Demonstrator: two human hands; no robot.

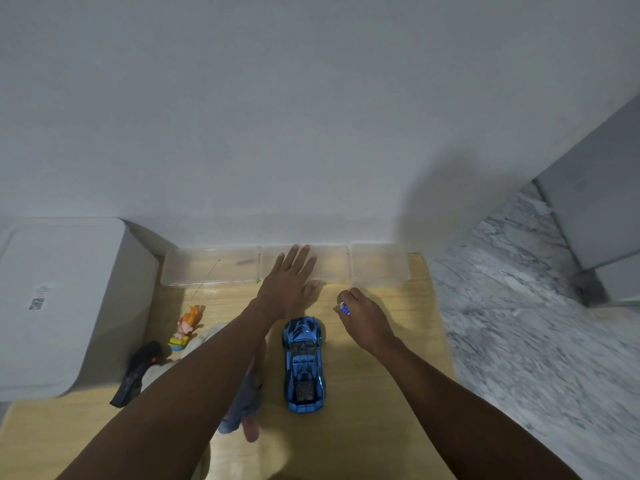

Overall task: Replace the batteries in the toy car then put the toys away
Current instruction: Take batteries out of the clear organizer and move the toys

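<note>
The left hand (289,284) lies flat with fingers straight and spread, its fingertips over the near wall of the middle clear plastic tray (332,263) at the wall side of the wooden table (408,341). The right hand (363,315), just right of the left, is curled around a small blue and silver battery (344,308), pinched at its fingertips. The blue toy car (304,363) rests on the table directly behind the left hand and between both forearms, untouched. Left of the left forearm stand an orange-haired figurine (185,329) and a black remote control (136,374). A grey plush toy (242,403) lies partly hidden under that forearm. A white bin (69,299) sits farther left.
</note>
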